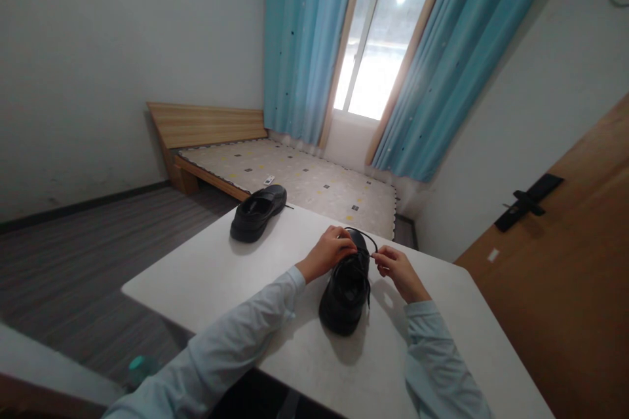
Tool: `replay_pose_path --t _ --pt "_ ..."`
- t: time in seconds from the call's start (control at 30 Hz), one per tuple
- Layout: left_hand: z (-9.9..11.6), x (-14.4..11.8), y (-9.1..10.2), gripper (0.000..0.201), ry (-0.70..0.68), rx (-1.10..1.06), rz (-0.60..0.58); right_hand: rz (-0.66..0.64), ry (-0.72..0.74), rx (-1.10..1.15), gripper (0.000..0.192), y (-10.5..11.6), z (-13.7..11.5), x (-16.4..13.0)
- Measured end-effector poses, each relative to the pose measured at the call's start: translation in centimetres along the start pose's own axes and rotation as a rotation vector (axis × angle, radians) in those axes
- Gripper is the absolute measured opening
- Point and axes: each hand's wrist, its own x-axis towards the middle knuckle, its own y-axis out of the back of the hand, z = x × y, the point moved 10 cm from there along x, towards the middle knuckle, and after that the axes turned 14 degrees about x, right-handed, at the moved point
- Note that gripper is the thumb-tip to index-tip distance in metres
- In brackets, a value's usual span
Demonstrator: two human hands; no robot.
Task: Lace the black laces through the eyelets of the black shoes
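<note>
Pinching the lace [367, 235] in our right hand [399, 270], we should draw it gently without twisting, while our left hand [330, 251], its grip unclear, touches the nearer shoe [343, 309] upright on the tabletop [196, 281].

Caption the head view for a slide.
At a white table, left hand on a black lace-up shoe, right hand pinching its shoelace.

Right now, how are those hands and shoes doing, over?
Left hand on black lace-up shoe. Right hand pinching shoelace. Other black shoe apart, out of the way.
</note>
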Motion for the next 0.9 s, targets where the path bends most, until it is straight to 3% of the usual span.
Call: replay_pose_path --t 0.63,0.9 --pt "1.1 0.3 -1.5 0.011 -0.132 0.237 -0.141 -0.118 0.113 -0.229 0.028 -1.7 -0.1 0.3" --pt "2.0 1.0 -1.7 0.008 -0.161 0.301 -0.214 -0.100 0.208 -0.468 0.027 -2.5 -0.6 -0.2"
